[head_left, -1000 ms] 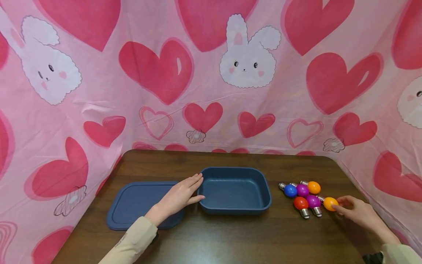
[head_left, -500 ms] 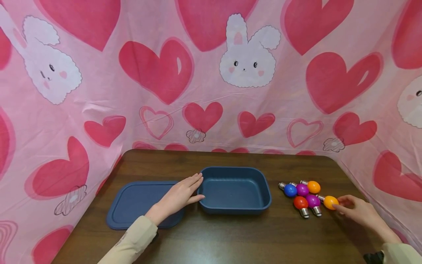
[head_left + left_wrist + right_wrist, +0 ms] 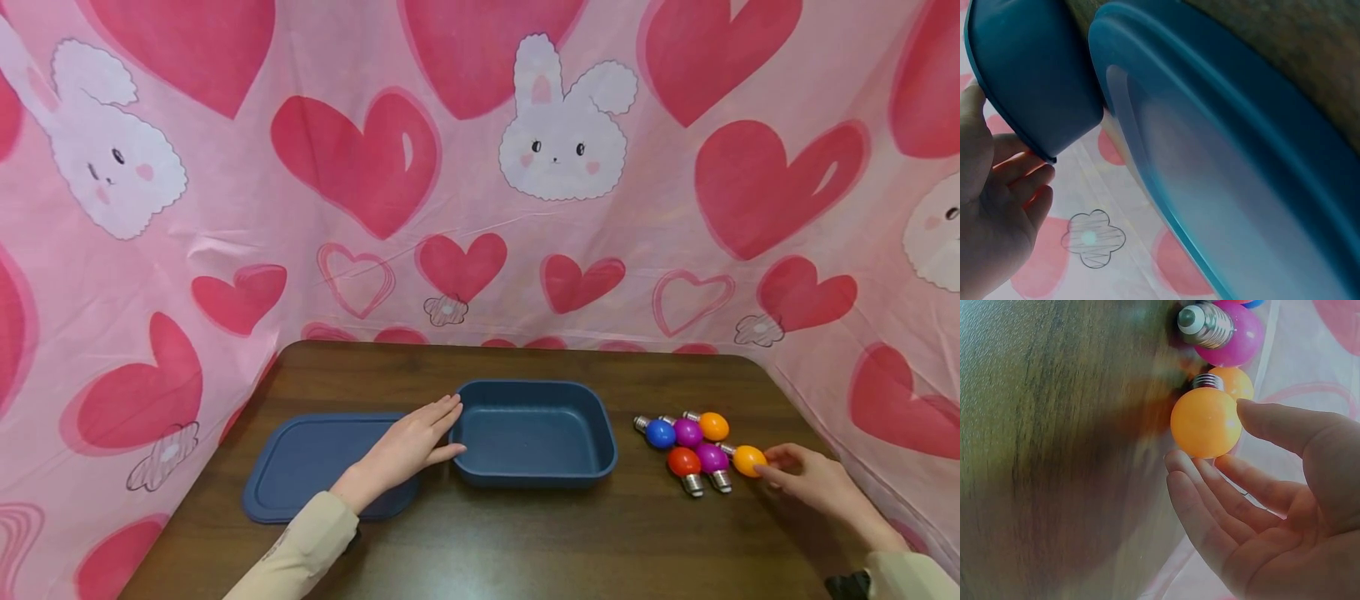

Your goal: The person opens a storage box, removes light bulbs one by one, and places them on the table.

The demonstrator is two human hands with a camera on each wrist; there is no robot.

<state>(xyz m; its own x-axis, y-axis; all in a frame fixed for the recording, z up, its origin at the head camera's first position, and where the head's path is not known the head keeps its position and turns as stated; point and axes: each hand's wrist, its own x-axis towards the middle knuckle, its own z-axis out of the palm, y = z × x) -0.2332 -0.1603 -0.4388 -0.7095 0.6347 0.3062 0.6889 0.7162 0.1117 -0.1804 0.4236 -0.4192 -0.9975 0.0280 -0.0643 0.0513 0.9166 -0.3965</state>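
My left hand point(image 3: 408, 437) rests with fairly straight fingers on the left rim of a dark blue rectangular container point(image 3: 532, 481), thumb spread toward its near side. In the left wrist view the fingers point(image 3: 1022, 172) lie along that rim. My right hand point(image 3: 813, 481) pinches the round end of an orange light bulb point(image 3: 749, 461) between thumb and fingertips. Its metal base points toward the other bulbs. Beside it lie a purple bulb point(image 3: 712, 457) and a red bulb point(image 3: 683, 461). Behind them are a blue bulb point(image 3: 661, 433), another purple bulb point(image 3: 687, 432) and another orange bulb point(image 3: 714, 426).
A flat blue lid point(image 3: 315, 462) lies left of the container, partly under my left forearm. Everything sits on a brown wooden table point(image 3: 510, 542). Pink cloth point(image 3: 465, 217) printed with hearts and rabbits hangs behind the table and along both sides.
The orange bulb at my right fingertips has shifted very slightly left, toward the other bulbs. My left hand and the container have stayed in place.
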